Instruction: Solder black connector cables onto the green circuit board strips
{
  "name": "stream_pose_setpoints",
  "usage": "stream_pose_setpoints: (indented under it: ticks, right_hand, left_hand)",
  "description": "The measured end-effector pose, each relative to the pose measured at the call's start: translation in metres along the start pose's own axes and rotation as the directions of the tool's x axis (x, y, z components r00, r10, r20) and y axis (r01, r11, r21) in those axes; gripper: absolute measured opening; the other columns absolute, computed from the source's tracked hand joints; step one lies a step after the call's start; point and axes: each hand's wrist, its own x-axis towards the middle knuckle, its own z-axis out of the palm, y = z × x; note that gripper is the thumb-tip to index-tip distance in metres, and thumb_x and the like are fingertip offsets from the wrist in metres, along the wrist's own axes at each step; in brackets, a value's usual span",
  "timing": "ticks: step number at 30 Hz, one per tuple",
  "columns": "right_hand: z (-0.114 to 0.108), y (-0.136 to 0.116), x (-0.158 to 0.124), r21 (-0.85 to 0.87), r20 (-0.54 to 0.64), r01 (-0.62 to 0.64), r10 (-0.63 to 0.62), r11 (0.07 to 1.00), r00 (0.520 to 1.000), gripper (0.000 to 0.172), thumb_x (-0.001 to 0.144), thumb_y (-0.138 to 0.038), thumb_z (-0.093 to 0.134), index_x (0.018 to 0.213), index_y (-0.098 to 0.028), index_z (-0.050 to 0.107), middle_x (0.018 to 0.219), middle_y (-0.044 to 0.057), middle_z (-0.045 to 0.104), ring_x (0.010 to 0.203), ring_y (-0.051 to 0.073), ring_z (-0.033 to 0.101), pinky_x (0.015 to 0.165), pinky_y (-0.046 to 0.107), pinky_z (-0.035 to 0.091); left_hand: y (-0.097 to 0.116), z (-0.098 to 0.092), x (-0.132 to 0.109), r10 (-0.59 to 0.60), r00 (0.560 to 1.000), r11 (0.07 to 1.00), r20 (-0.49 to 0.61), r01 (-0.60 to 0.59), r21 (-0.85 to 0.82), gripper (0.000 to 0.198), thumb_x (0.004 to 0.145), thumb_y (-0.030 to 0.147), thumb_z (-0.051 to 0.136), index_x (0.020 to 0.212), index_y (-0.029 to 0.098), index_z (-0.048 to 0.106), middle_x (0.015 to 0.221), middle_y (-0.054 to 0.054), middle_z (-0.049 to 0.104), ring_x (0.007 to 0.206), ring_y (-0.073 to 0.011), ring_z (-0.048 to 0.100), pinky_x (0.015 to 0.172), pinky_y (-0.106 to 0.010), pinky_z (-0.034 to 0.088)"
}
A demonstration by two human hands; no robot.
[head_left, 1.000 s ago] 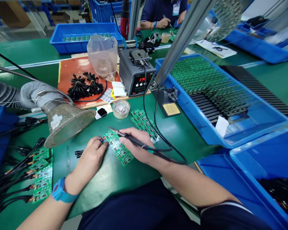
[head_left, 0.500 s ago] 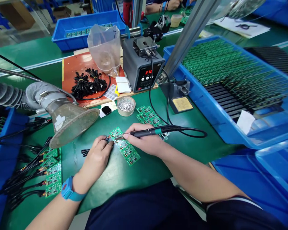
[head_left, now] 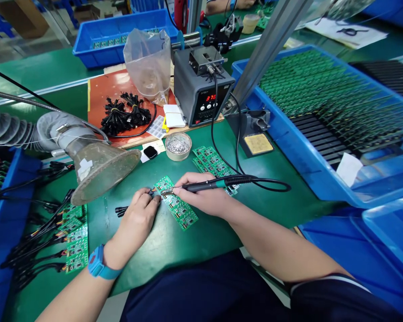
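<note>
My right hand is closed around a soldering iron, its tip pointing left over the upper part of a green circuit board. On the board's left side my left hand pinches a black cable with thin coloured wires at the board's edge. The cable's black end sticks out left of the hand, and its middle is hidden under the palm. Behind the right hand lie more circuit boards, partly covered by the hand and the iron.
A fume extraction funnel hangs at left above wired boards. Ahead stand a solder tub, a soldering station and an iron stand with a sponge. At right, a blue bin holds rows of boards. Cable bundles lie on a red mat.
The view has shifted slightly. Both hands keep nearly the same places, with the iron's tip still at the wires on the board's left edge.
</note>
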Motion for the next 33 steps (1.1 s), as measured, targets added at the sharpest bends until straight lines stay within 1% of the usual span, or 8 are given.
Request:
stream_pose_setpoints:
  ticks: [4,12,19,25,30,33]
  right_hand:
    - [0.0003,0.0002,-0.0003,0.015,0.004,-0.011,0.011,1.0,1.0,0.008,0.087,-0.027,0.072,0.081,-0.021,0.074,0.076,-0.002,0.073,0.069,0.012,0.066,0.063,0.024,0.047]
    - [-0.0013,-0.0009,0.0,0.022,0.01,0.016,-0.016,1.0,1.0,0.01,0.086,-0.027,0.071,0.079,-0.02,0.073,0.071,-0.003,0.07,0.065,0.011,0.062,0.064,0.024,0.045]
    - [-0.0009,-0.0014,-0.0001,0.023,0.002,0.022,-0.022,1.0,1.0,0.01,0.086,-0.027,0.071,0.079,-0.02,0.073,0.072,-0.003,0.071,0.066,0.011,0.063,0.063,0.023,0.045]
    - [-0.0051,-0.0052,-0.0006,0.048,-0.112,0.006,-0.001,0.999,0.994,0.014,0.086,-0.03,0.068,0.079,-0.02,0.074,0.075,0.0,0.075,0.07,0.014,0.068,0.067,0.025,0.049]
    - [-0.0047,-0.0037,0.0005,0.036,-0.12,-0.009,0.014,0.999,0.993,0.014,0.086,-0.031,0.068,0.078,-0.02,0.074,0.074,0.0,0.075,0.069,0.014,0.068,0.065,0.025,0.049]
    - [-0.0041,-0.0024,-0.0003,0.049,-0.197,0.007,0.003,0.999,0.98,0.015,0.086,-0.033,0.068,0.081,-0.02,0.074,0.071,-0.001,0.073,0.066,0.014,0.066,0.064,0.026,0.049]
  left_hand:
    - [0.0014,0.0005,-0.0003,-0.01,1.0,1.0,0.002,0.01,0.011,0.024,0.102,0.011,0.046,0.118,0.015,0.064,0.09,-0.007,0.054,0.115,-0.0282,0.055,0.096,-0.046,0.06]
    - [0.0029,0.0025,0.0001,0.013,0.999,0.999,-0.032,-0.011,0.051,0.023,0.102,0.011,0.046,0.117,0.013,0.064,0.09,-0.007,0.053,0.112,-0.0283,0.055,0.091,-0.045,0.061]
    - [0.0043,0.0018,0.0008,0.017,1.0,0.998,-0.021,-0.015,0.064,0.022,0.101,0.009,0.047,0.116,0.01,0.063,0.089,-0.008,0.053,0.111,-0.0284,0.054,0.093,-0.045,0.061]
    - [0.0048,0.0016,0.0011,0.018,1.0,0.998,-0.022,-0.017,0.068,0.022,0.101,0.008,0.048,0.117,0.009,0.064,0.09,-0.009,0.054,0.112,-0.0294,0.054,0.092,-0.046,0.062]
    - [0.004,0.0028,0.0003,0.014,1.0,0.999,-0.025,-0.013,0.053,0.024,0.102,0.009,0.046,0.117,0.01,0.064,0.09,-0.008,0.053,0.112,-0.0292,0.054,0.093,-0.047,0.061]
    - [0.003,0.0043,-0.0011,0.002,1.0,0.999,-0.027,-0.001,0.04,0.025,0.103,0.011,0.045,0.117,0.012,0.064,0.09,-0.007,0.053,0.113,-0.0286,0.054,0.092,-0.046,0.061]
